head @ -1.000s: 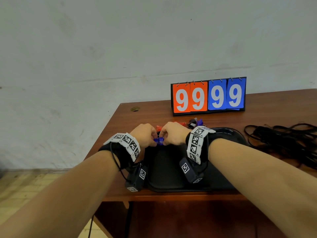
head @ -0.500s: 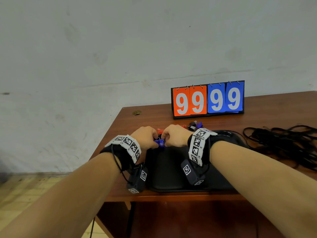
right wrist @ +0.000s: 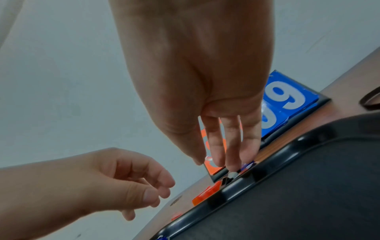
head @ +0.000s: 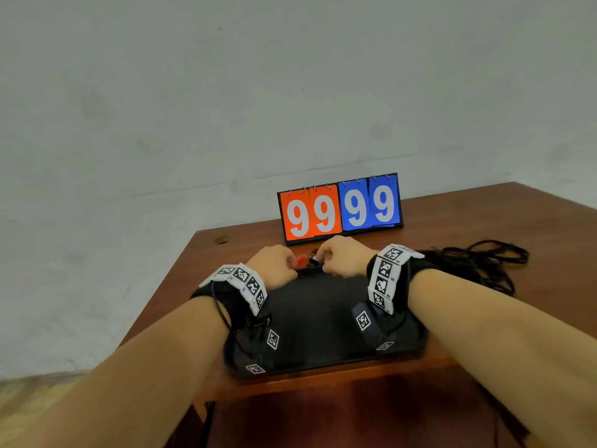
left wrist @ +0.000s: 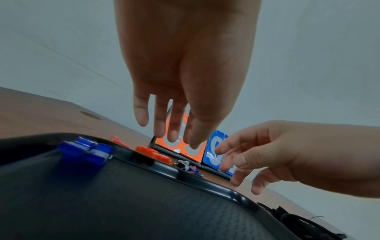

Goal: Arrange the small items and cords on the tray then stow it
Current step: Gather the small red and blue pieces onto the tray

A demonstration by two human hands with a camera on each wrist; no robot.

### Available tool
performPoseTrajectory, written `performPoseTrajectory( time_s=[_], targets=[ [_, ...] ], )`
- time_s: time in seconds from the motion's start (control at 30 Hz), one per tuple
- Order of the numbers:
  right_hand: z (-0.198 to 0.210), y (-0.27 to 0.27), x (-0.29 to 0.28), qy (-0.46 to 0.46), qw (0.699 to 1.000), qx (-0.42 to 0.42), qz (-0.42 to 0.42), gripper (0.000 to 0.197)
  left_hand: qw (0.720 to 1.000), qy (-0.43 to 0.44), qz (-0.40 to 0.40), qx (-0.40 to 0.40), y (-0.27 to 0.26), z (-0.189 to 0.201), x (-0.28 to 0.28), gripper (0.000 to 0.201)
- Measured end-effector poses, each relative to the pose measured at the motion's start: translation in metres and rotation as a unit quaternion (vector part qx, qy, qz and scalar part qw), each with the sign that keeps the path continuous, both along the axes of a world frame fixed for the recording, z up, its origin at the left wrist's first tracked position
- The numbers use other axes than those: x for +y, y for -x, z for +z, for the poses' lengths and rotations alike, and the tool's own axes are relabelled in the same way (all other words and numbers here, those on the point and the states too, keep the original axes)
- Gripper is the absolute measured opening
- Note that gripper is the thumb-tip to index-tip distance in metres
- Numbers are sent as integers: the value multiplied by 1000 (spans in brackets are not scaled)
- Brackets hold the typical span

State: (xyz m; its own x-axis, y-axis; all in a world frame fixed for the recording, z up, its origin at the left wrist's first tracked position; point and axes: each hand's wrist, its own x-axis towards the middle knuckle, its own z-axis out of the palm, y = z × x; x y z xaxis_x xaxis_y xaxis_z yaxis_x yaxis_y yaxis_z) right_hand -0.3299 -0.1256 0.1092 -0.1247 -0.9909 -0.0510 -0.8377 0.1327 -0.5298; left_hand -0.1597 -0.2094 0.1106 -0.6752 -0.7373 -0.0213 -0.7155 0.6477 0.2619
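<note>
Beyond the textured black tray's [left wrist: 144, 203] ribbed rim, both hands [head: 274, 265] [head: 344, 255] hover loose-fingered, seemingly empty.

blk tray [head: 323, 318], blue clip [left wrist: 86, 151], org clip [left wrist: 153, 153]

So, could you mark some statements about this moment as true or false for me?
1. The scoreboard shows 9999. True.
2. The black cords lie on the tray. False: they lie on the table, to the right of the tray.
3. Blue clips sit inside the tray, near its far rim. True.
4. The left hand grips an orange clip. False: its fingers hang straight and hold nothing; the orange clips lie on the table beyond the rim.
</note>
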Motion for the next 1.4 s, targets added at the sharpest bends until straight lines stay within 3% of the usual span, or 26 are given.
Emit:
performPoseTrajectory(
  time_s=[0.27, 0.67, 1.03, 1.4],
  targets=[
    [-5, 52, 17, 14, 999, -12, -31, 36, 1000, -15, -3, -4, 52, -15, -3, 25],
    [-21, 92, 10, 11, 998, -42, -50, 36, 999, 5, 6, -46, 116, -44, -32, 35],
    [-29, 107, 4, 18, 998, -48, -33, 34, 997, 20, 51, -61, 143, -60, -50, 29],
    [-32, 104, 2, 7, 998, -43, -37, 33, 998, -17, 37, -52, 142, -59, -56, 26]
  ],
)
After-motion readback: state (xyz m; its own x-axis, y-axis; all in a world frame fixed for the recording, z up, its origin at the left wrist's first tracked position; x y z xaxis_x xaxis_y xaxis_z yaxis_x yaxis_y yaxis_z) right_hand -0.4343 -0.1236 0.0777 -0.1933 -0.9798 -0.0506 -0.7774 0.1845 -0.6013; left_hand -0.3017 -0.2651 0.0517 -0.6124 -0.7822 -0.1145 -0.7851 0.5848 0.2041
